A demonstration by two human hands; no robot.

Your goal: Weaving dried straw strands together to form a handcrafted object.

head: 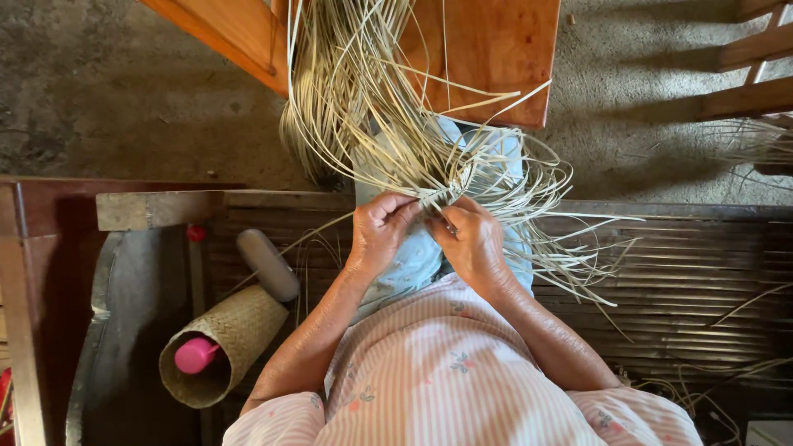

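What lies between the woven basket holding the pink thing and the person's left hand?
In the head view, a grey oblong case lies on the slatted bench between the woven basket and the left hand, with a few loose straw strands.

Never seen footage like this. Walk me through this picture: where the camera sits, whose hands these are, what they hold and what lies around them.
There is one picture, taken by a camera worn on the person's head and looking straight down, so the arms come in from the bottom. No machine is involved: these are a person's two bare hands. The left hand and the right hand meet in the middle, both pinching a bundle of pale straw strips that fans out upward and to the right. The person sits on a slatted bench. To the left lies a woven tube basket with a pink object in its mouth, and beside it a grey case. An orange wooden board stands ahead.
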